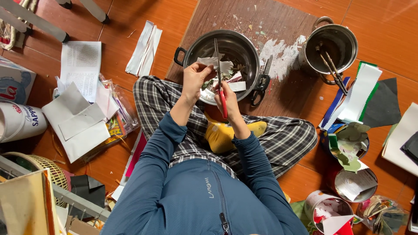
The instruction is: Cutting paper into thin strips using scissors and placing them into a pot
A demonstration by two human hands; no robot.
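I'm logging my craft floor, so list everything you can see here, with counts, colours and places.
Red-handled scissors: one, in right hand.
White paper scrap: one, in left hand.
Steel two-handled pot: one, holds paper scraps, centre.
Smaller steel pot: one, upper right, sticks inside.
Black-handled scissors: one, beside centre pot.
Brown wooden board: one, under pots.
White paper sheets: several, left floor.
Round tins of cuttings: several, lower right.
Left hand; right hand.

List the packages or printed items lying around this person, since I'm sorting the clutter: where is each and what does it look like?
Box: far left edge, white with blue picture.
Cylindrical container: lying on the floor below the box, white with blue print.
Printed sheet: on the floor upper left, white with dense text.
Colourful packets: beside the person's knee, in clear wrap.
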